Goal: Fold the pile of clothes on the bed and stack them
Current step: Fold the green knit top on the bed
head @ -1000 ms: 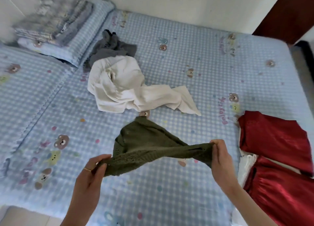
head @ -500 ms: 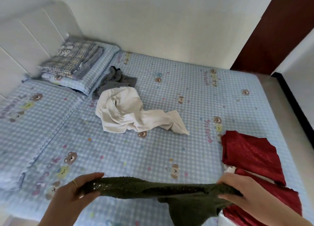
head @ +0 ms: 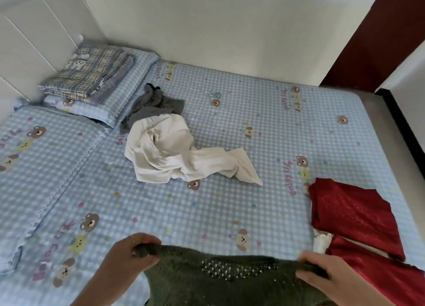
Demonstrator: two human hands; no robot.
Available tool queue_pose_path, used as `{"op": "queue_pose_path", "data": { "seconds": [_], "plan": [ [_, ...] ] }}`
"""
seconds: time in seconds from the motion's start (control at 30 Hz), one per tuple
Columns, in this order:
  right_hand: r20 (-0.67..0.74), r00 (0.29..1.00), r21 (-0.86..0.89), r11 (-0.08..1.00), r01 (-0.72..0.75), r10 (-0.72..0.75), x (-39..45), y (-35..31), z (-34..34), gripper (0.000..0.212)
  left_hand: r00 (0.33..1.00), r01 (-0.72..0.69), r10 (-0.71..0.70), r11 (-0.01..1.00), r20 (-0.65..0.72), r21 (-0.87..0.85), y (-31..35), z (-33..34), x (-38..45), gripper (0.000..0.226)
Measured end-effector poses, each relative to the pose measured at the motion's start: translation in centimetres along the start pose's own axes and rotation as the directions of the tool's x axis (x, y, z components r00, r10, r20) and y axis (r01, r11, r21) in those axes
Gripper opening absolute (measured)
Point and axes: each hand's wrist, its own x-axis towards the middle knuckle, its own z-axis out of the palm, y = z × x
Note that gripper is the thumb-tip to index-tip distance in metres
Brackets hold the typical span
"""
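An olive green knit garment (head: 207, 280) hangs stretched between my hands at the near edge of the bed. My left hand (head: 128, 255) grips its left top corner and my right hand (head: 322, 275) grips its right top corner. A crumpled white garment (head: 170, 154) lies in the middle of the bed, with a crumpled grey garment (head: 154, 105) just behind it. Folded red garments (head: 351, 216) lie at the right side of the bed, with a bit of white cloth (head: 323, 241) showing between them.
The bed (head: 253, 131) has a blue checked sheet with bear prints. A folded plaid blanket (head: 89, 73) sits on a pillow at the far left by the white headboard (head: 34, 41). A dark red door (head: 377, 34) stands at the far right.
My hands drew the green garment toward me and lifted it so it hangs spread out. The view tilted up, showing more of the headboard and wall.
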Motion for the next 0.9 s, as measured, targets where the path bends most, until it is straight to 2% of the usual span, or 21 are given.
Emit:
{"op": "queue_pose_path", "data": {
  "seconds": [0.13,0.23,0.43,0.53,0.57,0.63,0.7,0.8,0.9],
  "plan": [
    [-0.126,0.991,-0.014,0.999,-0.049,0.047,9.0,2.2,-1.2,0.014,1.000,-0.014,0.014,0.987,0.004,0.158,0.8,3.4,10.7,0.024],
    [-0.118,0.988,-0.031,0.994,-0.105,0.101,17.2,5.8,-1.3,0.021,1.000,0.000,0.005,0.967,-0.021,0.256,-0.1,6.2,19.1,0.021],
    [-0.229,0.957,-0.126,0.970,-0.209,0.176,34.5,12.1,-2.0,0.018,0.991,0.008,0.033,0.955,-0.132,0.296,-1.9,10.6,35.8,0.013],
    [-0.349,0.917,-0.100,0.965,-0.243,0.194,41.9,14.1,-2.7,0.016,0.967,-0.089,0.162,0.938,-0.196,0.334,-3.3,12.5,41.5,0.039],
    [-0.417,0.885,-0.083,0.961,-0.265,0.208,43.1,14.8,-2.4,0.025,0.962,-0.099,0.186,0.922,-0.202,0.375,-4.7,13.3,41.8,0.048],
    [-0.536,0.782,0.029,0.933,-0.360,0.318,42.7,17.0,0.7,0.042,0.973,-0.002,0.084,0.933,-0.213,0.361,-9.8,15.1,39.6,0.053],
    [-0.555,0.687,0.225,0.880,-0.417,0.468,38.4,19.0,6.5,0.044,0.965,0.194,-0.123,0.928,-0.232,0.317,-15.7,16.5,34.6,0.054],
    [-0.431,0.564,0.367,0.708,-0.603,0.704,29.2,21.6,16.3,0.042,0.879,0.474,-0.422,0.826,-0.222,0.305,-21.8,17.6,26.9,0.062],
    [-0.273,0.480,0.451,0.552,-0.702,0.834,21.9,21.7,22.8,0.036,0.823,0.562,-0.554,0.765,-0.124,0.313,-24.6,17.7,21.8,0.060]
  ]
}}
